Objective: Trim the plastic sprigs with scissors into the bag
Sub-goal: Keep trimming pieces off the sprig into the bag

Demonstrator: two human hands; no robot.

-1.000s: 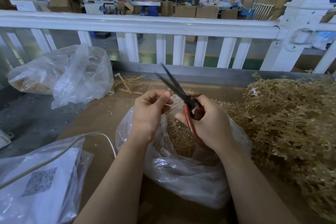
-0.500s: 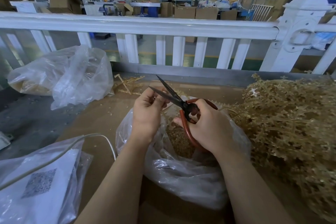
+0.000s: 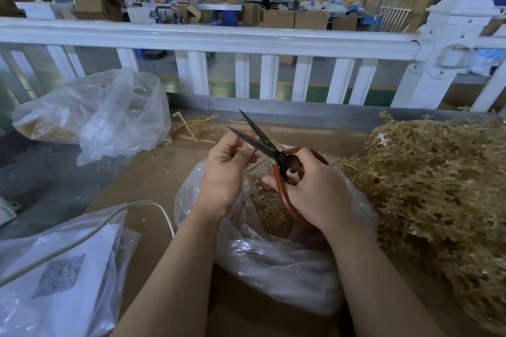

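My right hand (image 3: pixel 309 189) grips red-handled scissors (image 3: pixel 262 142) whose dark blades stand apart, pointing up and left. My left hand (image 3: pixel 226 169) pinches a thin tan plastic sprig (image 3: pixel 253 165) between thumb and fingers, right beside the lower blade. Both hands hover over an open clear plastic bag (image 3: pixel 276 265) that holds a heap of tan trimmed bits (image 3: pixel 269 210). A big pile of tan sprigs (image 3: pixel 438 189) lies to the right of the bag on the cardboard-covered table (image 3: pixel 153 180).
A white fence rail (image 3: pixel 208 38) runs along the far table edge. A clear bag of tan material (image 3: pixel 90 115) sits at the left rear, loose sprigs (image 3: pixel 194 128) beside it. A bag with white printed sheets (image 3: pixel 57 273) and a white cable (image 3: pixel 115 213) lie at the lower left.
The scissor blades went from nearly together and pointing upward to spread apart and lower, beside my left fingers. My left hand turned slightly, still pinching the sprig.
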